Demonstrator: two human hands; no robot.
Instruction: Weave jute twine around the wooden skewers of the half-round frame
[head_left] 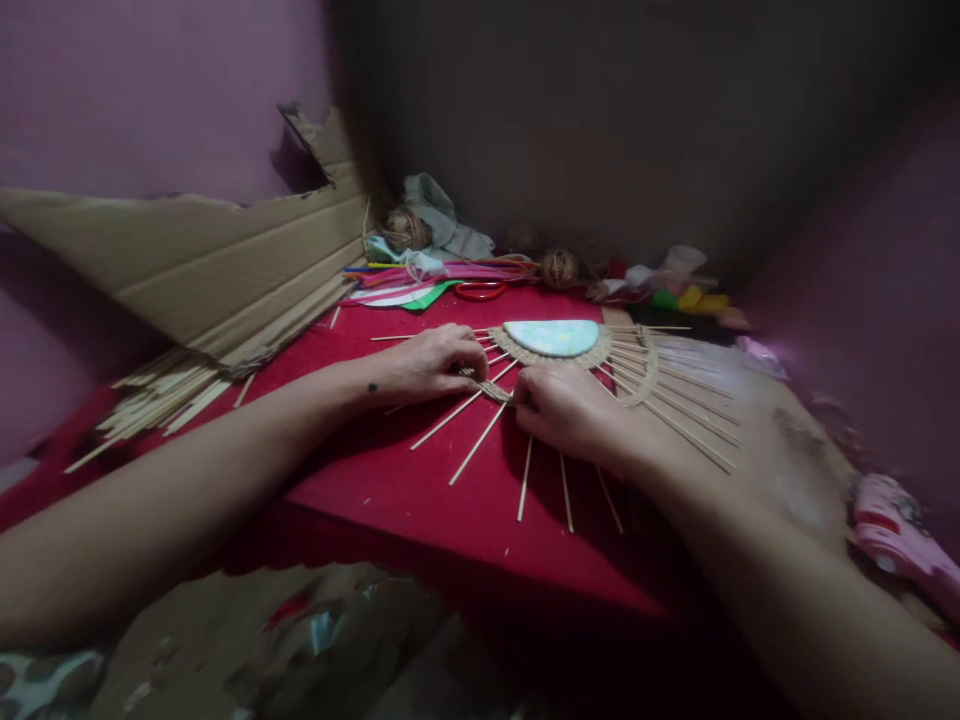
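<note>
A half-round piece in pale blue and white (553,337) lies on the table, edged by a band of twine. Thin wooden sticks (477,443) fan out from it like rays. A braided twine strip (496,391) curves across the sticks, running between my two hands. My left hand (450,360) is closed on the strip's left part, finger and thumb pinching it. My right hand (559,405) is curled over the strip near the middle sticks. Further right, a twine arc (646,370) crosses the sticks there.
Torn cardboard (247,260) leans at the left, with a bundle of sticks (157,395) below it. Twine balls (559,268), red-handled scissors (481,290) and colourful strips lie along the back. A pink glue gun (904,535) rests at the right on the red cloth's side.
</note>
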